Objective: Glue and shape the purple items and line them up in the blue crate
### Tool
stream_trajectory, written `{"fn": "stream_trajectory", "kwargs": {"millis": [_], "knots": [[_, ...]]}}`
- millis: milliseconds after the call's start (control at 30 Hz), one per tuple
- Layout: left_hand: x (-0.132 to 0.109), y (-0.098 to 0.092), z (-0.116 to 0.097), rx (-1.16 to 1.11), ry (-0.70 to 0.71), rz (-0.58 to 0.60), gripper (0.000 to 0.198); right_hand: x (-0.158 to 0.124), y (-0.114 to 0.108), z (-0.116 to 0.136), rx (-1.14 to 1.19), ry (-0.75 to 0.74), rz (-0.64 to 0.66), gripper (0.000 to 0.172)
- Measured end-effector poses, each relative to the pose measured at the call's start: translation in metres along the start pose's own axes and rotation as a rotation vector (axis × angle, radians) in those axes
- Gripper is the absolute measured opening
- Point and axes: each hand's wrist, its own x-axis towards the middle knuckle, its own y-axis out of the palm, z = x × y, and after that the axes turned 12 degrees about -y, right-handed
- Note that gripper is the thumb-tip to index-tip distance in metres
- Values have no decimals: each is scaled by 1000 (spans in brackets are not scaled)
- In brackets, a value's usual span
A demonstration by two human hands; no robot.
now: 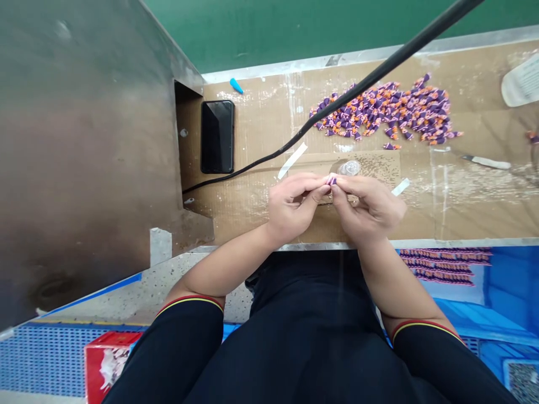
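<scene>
My left hand (292,205) and my right hand (365,202) meet over the cardboard-covered bench (252,191), fingertips pinched together on one small purple and pink piece (332,180). A small clear plastic part (349,167) lies on the bench just beyond my fingers. Farther back spreads a pile of several purple and orange pieces (385,109).
A black phone (217,136) lies at the left beside a large metal housing (84,146). A black cable (337,104) crosses the bench diagonally. A blue tip (236,86), tape strips (292,160), a white-handled tool (488,163) and a blue tray with rows of pieces (446,265) are nearby.
</scene>
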Motion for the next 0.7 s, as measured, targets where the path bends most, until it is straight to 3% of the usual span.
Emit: {"fn": "stream_trajectory", "kwargs": {"millis": [300,467,567,633,700], "knots": [[-2,6,-2,-124,-174,4,15,-1,5,-2,-46,-38,-40,11],[-1,8,2,-200,-184,52,19,1,2,0,2,16,-12,10],[0,6,6,-224,-183,85,33,2,-21,-8,37,148,-22,10],[1,3,8,-204,-157,73,39,2,-51,-22,26,255,-13,8],[2,1,10,-180,-133,63,40,3,-88,-41,-13,328,76,3]]}}
